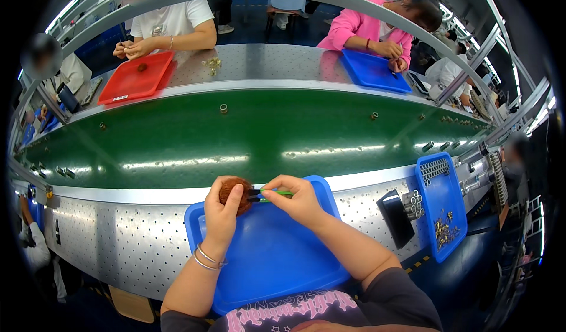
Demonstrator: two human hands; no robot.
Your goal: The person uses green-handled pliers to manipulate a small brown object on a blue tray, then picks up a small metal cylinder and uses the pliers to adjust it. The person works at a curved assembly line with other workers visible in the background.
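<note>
My left hand (220, 219) is wrapped round a rounded, copper-brown piece (227, 190) that looks like a wire coil, thumb pressed on its near side. From the right, my right hand (299, 202) pinches a slim green-handled tool (283, 193) with a black front part. Its black end meets the brown piece or lies just in front of it; the exact contact is too small to tell. Both hands are over the far part of a blue tray (265, 261). Two metal bangles (209, 258) circle my left wrist.
On the right stand a black phone-like device (395, 219), several metal rings (414, 205) and a blue parts tray (442, 205) holding rings and brass-coloured pieces. Beyond the perforated metal bench (130, 232) runs a green belt (177, 131) carrying scattered rings. Co-workers sit opposite, with a red tray (132, 81) and a blue tray (368, 73).
</note>
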